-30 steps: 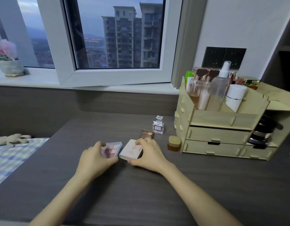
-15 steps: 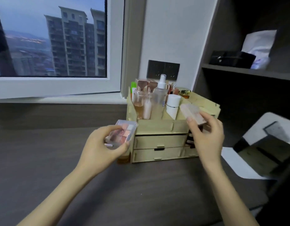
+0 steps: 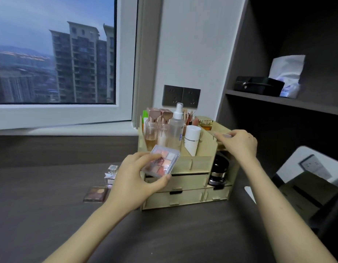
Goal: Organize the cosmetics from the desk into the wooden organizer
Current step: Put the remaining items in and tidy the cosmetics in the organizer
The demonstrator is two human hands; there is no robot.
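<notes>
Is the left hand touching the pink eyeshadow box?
Touching. The head view shows the left hand gripping the pink eyeshadow box, thumb below, fingers on its left edge.

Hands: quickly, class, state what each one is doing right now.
Left hand: grips the clear eyeshadow palette.
Right hand: grips a pale flat compact over the wooden organizer.

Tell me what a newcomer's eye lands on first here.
The left hand holds a clear eyeshadow palette in front of the wooden organizer, mid-frame. The right hand grips a pale flat case at the organizer's upper right shelf. To the left, a window shows tower blocks.
</notes>
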